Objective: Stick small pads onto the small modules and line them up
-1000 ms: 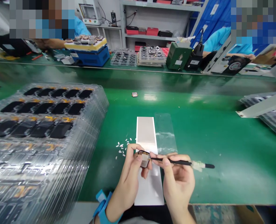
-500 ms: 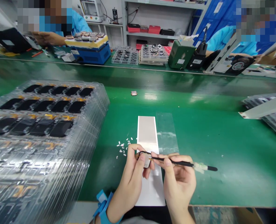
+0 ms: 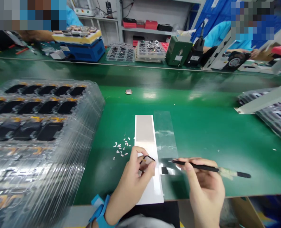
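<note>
Left hand (image 3: 132, 180): I pinch the small part (image 3: 148, 160) firmly, its edge kept free.
Right hand (image 3: 205, 190): I hold the black tweezers (image 3: 194, 166) steady, apart from my left.

Green bench (image 3: 202, 136) is pretty packed: big stack of clear trays (image 3: 45, 126) full of black parts on the left, another stack (image 3: 278, 117) at the right edge. In the middle there's a white strip (image 3: 143, 129) with clear film (image 3: 165, 136) lying right against it, a scatter of tiny white bits (image 3: 120, 148) just left of the strip, and one small chip (image 3: 128, 91) off by itself further up. Back bench (image 3: 154, 65) holds a blue machine (image 3: 83, 50), more trays (image 3: 120, 52) and a green box (image 3: 178, 50).
</note>
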`<state>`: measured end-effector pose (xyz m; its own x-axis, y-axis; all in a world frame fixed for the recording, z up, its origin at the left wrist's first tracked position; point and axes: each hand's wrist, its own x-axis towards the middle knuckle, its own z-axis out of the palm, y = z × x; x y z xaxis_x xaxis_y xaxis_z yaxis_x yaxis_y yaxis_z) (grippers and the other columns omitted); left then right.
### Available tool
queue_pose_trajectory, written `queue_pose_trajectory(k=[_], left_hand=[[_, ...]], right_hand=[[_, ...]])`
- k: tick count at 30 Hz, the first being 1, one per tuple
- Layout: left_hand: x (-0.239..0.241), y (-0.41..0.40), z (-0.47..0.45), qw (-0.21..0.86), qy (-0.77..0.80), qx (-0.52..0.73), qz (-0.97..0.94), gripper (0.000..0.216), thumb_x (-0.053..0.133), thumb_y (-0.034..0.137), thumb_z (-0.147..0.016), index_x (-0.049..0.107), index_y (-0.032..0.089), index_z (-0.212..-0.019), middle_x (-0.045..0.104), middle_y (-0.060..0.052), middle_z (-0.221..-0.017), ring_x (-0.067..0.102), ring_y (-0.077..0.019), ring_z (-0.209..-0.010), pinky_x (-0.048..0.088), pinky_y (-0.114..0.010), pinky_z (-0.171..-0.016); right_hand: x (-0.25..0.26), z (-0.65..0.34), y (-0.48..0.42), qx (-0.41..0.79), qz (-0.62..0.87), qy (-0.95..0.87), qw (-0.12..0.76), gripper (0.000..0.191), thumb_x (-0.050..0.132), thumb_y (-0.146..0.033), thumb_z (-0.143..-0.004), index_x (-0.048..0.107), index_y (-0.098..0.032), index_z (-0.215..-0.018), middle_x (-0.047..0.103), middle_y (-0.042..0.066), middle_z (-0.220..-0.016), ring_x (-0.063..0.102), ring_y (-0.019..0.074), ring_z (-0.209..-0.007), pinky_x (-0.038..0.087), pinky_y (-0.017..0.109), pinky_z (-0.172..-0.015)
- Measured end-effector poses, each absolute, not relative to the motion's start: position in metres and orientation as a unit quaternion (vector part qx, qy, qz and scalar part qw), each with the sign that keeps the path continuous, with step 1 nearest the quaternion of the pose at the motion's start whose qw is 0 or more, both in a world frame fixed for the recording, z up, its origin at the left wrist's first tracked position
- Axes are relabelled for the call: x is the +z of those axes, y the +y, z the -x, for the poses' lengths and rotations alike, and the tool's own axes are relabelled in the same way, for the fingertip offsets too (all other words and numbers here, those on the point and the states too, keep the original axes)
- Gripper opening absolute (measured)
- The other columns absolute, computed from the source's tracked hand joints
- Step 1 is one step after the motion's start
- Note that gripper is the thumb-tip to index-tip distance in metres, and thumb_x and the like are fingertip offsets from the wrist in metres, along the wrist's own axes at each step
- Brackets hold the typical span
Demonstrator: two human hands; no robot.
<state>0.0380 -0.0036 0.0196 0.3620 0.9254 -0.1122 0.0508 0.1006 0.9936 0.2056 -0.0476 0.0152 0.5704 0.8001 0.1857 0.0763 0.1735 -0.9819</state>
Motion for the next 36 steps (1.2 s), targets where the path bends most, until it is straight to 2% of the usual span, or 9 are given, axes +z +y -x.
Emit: queue_pose_trajectory(k=[2,5,9,22,29,32,36], left_hand=[[0.025,-0.005,-0.037,0.577,0.413,0.272,-0.650,0.003,0.041,0.027,-0.103,0.039,0.025,-0.103,0.059,0.002,-0.082,0.059,-0.0163,-0.075,0.042,-0.027,-0.069],[0.031,-0.006,-0.038,0.532,0.385,0.168,-0.735,0.014,0.030,0.028,-0.105,0.043,0.024,-0.105,0.064,-0.004,-0.094,0.063,-0.0218,-0.084,0.044,-0.033,-0.074],[0.033,-0.004,-0.043,0.505,0.390,0.137,-0.757,0.018,0.030,0.030,-0.105,0.046,0.023,-0.106,0.066,-0.006,-0.096,0.066,-0.0245,-0.086,0.045,-0.033,-0.074],[0.029,-0.001,-0.046,0.495,0.400,0.146,-0.757,0.017,0.034,0.031,-0.105,0.048,0.024,-0.103,0.064,-0.001,-0.083,0.062,-0.0195,-0.068,0.041,-0.028,-0.061],[0.025,-0.002,-0.047,0.468,0.419,0.196,-0.753,0.009,0.051,0.023,-0.098,0.058,0.023,-0.092,0.062,0.004,-0.072,0.052,-0.0132,-0.056,0.037,-0.024,-0.055],[0.025,-0.001,-0.045,0.475,0.417,0.244,-0.736,0.012,0.056,0.022,-0.096,0.067,0.024,-0.093,0.069,0.003,-0.079,0.058,-0.0134,-0.063,0.042,-0.023,-0.060],[0.024,-0.001,-0.043,0.497,0.412,0.303,-0.701,0.021,0.054,0.026,-0.098,0.073,0.025,-0.108,0.077,-0.002,-0.099,0.070,-0.0174,-0.085,0.052,-0.024,-0.075]], right_hand=[[0.010,-0.219,-0.059,0.279,0.606,-0.408,0.623,0.009,0.071,-0.019,-0.087,0.065,-0.022,-0.093,0.068,0.003,-0.092,0.075,0.0178,-0.085,0.064,0.027,-0.078],[-0.002,-0.227,-0.070,0.293,0.621,-0.438,0.580,0.005,0.070,-0.020,-0.087,0.068,-0.021,-0.091,0.067,0.004,-0.092,0.075,0.0194,-0.085,0.065,0.027,-0.075],[-0.013,-0.225,-0.073,0.290,0.638,-0.448,0.556,0.006,0.068,-0.023,-0.090,0.072,-0.019,-0.088,0.068,0.008,-0.097,0.075,0.0218,-0.087,0.065,0.031,-0.075],[-0.014,-0.223,-0.071,0.335,0.642,-0.405,0.558,0.011,0.070,-0.030,-0.089,0.069,-0.019,-0.090,0.072,0.008,-0.094,0.076,0.0209,-0.083,0.064,0.030,-0.077],[-0.016,-0.220,-0.069,0.320,0.609,-0.379,0.619,0.014,0.071,-0.032,-0.088,0.062,-0.023,-0.095,0.065,0.003,-0.098,0.076,0.0201,-0.086,0.066,0.033,-0.080],[-0.014,-0.222,-0.068,0.321,0.604,-0.374,0.626,0.013,0.070,-0.029,-0.089,0.061,-0.023,-0.095,0.061,0.003,-0.101,0.076,0.0198,-0.085,0.067,0.033,-0.078],[0.003,-0.220,-0.066,0.298,0.592,-0.374,0.649,0.009,0.067,-0.025,-0.091,0.060,-0.023,-0.095,0.063,0.002,-0.095,0.077,0.0209,-0.081,0.068,0.033,-0.074]])
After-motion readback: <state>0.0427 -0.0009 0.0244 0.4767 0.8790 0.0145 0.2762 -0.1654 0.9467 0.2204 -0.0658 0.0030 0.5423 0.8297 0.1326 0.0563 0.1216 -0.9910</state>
